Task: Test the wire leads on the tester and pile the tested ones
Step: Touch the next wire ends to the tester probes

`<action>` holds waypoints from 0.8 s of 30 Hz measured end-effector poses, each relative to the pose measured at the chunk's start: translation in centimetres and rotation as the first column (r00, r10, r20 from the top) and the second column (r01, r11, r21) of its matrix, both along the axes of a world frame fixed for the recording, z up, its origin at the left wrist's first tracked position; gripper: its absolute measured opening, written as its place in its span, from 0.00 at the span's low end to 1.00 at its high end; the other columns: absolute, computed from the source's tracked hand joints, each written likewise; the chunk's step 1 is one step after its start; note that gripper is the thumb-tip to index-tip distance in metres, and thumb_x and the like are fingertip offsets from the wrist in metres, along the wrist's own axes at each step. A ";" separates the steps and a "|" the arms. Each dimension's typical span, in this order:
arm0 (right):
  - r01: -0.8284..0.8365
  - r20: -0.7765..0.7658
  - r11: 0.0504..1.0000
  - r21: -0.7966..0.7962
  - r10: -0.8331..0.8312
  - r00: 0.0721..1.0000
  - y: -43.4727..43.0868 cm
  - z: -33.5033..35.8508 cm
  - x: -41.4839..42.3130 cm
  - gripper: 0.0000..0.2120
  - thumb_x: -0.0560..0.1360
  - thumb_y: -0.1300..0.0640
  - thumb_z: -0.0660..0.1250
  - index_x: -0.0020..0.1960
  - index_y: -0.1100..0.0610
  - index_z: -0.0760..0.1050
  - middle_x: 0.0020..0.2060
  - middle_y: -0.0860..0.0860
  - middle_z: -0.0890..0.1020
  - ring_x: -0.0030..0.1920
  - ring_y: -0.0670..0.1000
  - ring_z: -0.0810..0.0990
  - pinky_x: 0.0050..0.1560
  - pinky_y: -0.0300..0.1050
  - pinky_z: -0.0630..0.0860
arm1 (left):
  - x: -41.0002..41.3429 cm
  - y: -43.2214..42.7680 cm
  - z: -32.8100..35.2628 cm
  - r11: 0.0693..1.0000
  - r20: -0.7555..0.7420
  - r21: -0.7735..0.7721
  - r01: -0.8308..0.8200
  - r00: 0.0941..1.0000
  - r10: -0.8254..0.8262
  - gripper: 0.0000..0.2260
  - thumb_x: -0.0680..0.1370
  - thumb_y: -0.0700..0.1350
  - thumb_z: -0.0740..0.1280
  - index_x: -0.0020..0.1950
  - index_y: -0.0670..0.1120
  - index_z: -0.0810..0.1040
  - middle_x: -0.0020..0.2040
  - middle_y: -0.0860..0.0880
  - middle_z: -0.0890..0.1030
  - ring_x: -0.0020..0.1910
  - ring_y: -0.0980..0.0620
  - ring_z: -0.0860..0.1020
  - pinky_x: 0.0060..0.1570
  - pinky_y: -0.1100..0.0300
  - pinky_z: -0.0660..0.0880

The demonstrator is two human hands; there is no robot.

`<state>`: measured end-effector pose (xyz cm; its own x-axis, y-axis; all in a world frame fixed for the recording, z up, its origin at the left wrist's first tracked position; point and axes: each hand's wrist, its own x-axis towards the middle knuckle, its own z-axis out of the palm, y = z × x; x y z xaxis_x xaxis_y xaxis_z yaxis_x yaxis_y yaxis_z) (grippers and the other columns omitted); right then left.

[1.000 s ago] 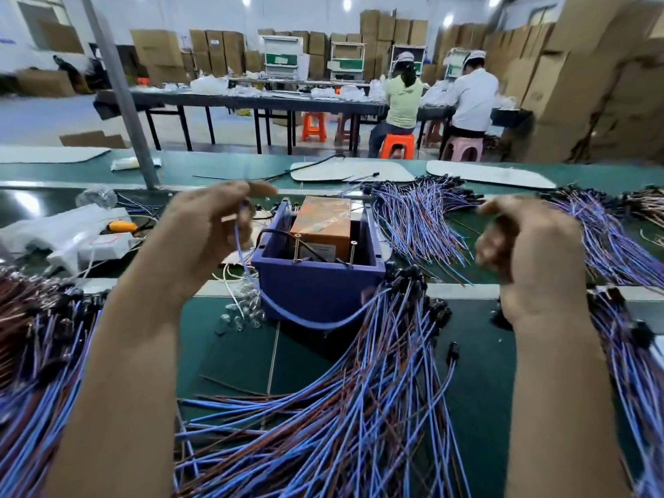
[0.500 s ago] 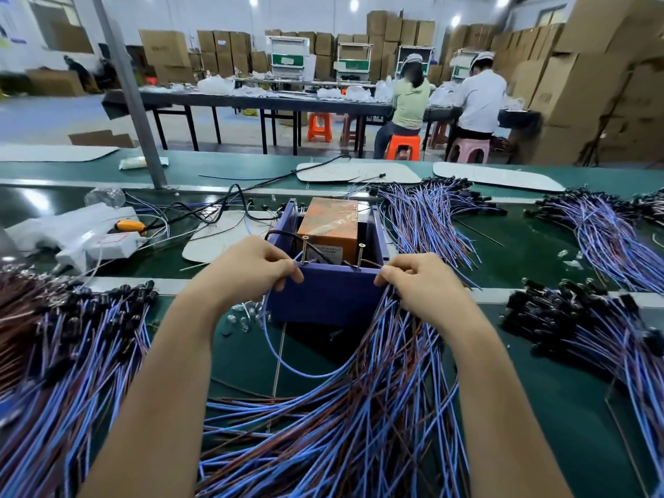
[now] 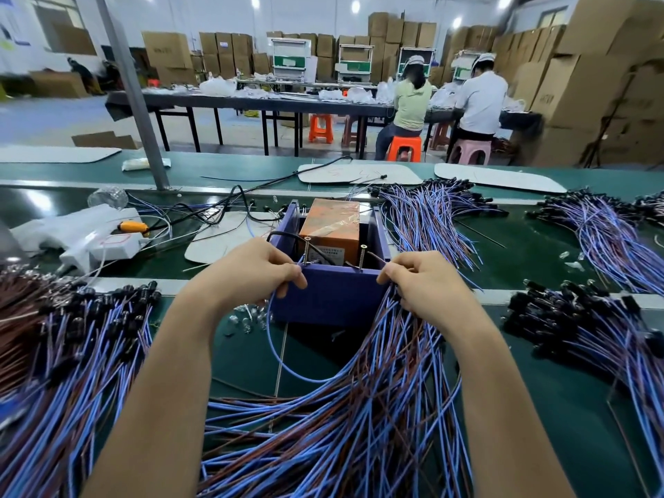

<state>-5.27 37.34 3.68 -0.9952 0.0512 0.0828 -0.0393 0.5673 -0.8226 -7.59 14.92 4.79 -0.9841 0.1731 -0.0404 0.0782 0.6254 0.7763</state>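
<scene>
At the tester's near rim, left hand and right hand each pinch one end of a blue wire lead beside a screw post, presumably to bridge both contacts; the slack loops below.

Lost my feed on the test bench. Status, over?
Left hand pinching blue lead at left pin of tester. Right hand pinching a wire end by right pin. Nothing blocking the pins.

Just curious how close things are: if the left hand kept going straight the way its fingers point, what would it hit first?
Probably the left screw post on the purple tester box: the left hand, pinching a blue wire lead, points straight at it. Depth is unclear; they may already touch.
</scene>
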 end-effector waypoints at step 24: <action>0.002 0.119 0.998 -0.065 0.005 0.993 -3.8 -0.4 0.4 0.12 0.82 0.61 0.54 0.44 0.63 0.72 0.20 0.55 0.78 0.22 0.56 0.79 0.25 0.44 0.78 | -0.5 -0.2 -0.7 0.994 0.021 0.058 -0.089 0.996 0.088 0.11 0.78 0.41 0.64 0.38 0.45 0.83 0.25 0.51 0.79 0.20 0.58 0.69 0.22 0.68 0.68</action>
